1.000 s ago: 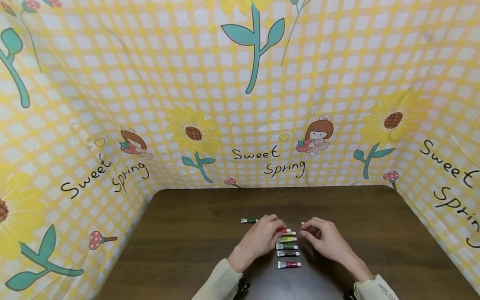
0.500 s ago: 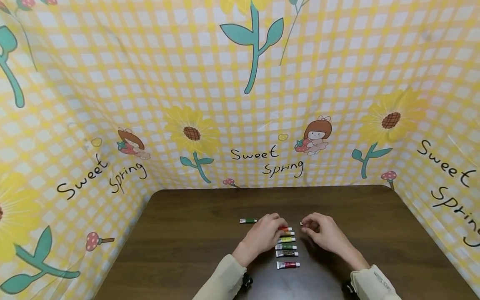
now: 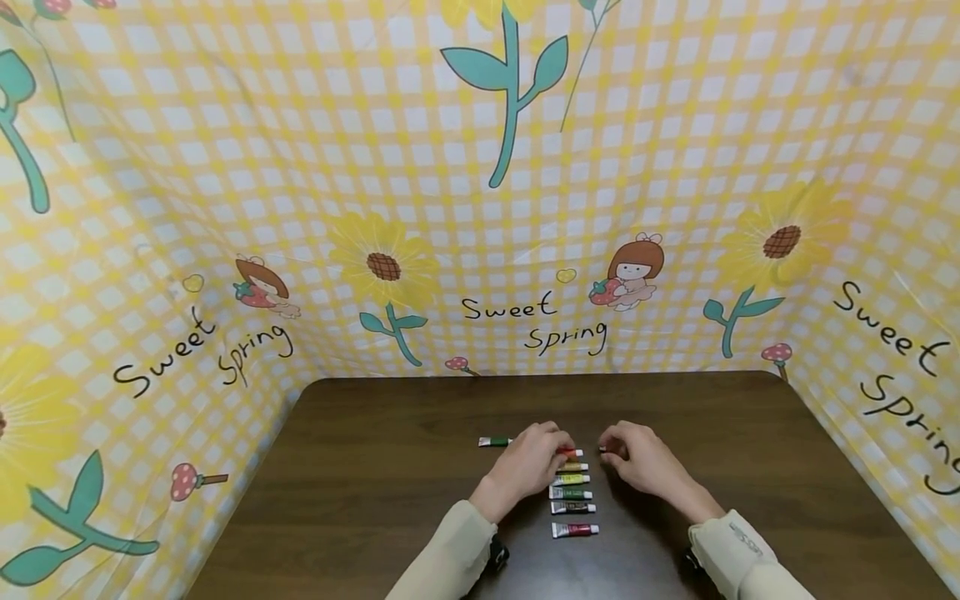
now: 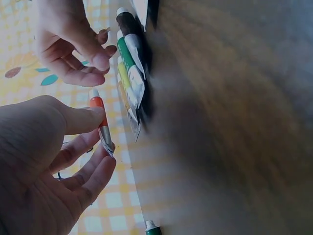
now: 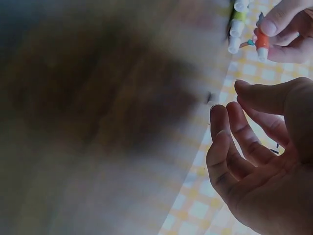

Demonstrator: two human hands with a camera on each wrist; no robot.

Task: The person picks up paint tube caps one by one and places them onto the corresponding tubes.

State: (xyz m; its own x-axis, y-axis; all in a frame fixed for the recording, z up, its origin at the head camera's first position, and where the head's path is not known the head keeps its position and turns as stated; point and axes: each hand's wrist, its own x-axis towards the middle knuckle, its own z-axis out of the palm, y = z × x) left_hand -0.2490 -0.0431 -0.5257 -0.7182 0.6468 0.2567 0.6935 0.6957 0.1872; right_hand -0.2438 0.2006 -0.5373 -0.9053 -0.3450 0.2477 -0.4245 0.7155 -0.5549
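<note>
My left hand [image 3: 528, 460] pinches an orange paint tube [image 4: 98, 105] with a white cap, thumb on one side and fingers on the other. Just nearer me lies a column of capped tubes: ochre [image 3: 573, 467], yellow [image 3: 573, 480], green [image 3: 570, 494] and black [image 3: 572, 507]. My right hand [image 3: 641, 454] is to the right of the orange tube, apart from it. In the right wrist view its thumb and loosely bent fingers [image 5: 222, 120] have a gap between them. A tiny blurred piece [image 5: 210, 98] shows close to those fingertips; its kind is unclear.
Nearest me in the column is a crimson tube [image 3: 576, 530]. Another green tube [image 3: 494, 442] lies alone, left of my left hand. The brown table [image 3: 360, 483] is enclosed on its far side and both flanks by yellow checked cloth [image 3: 450, 208].
The orange tube in my left hand has shifted slightly away from the ochre one, toward the far edge. My right hand has moved a little farther off and left.
</note>
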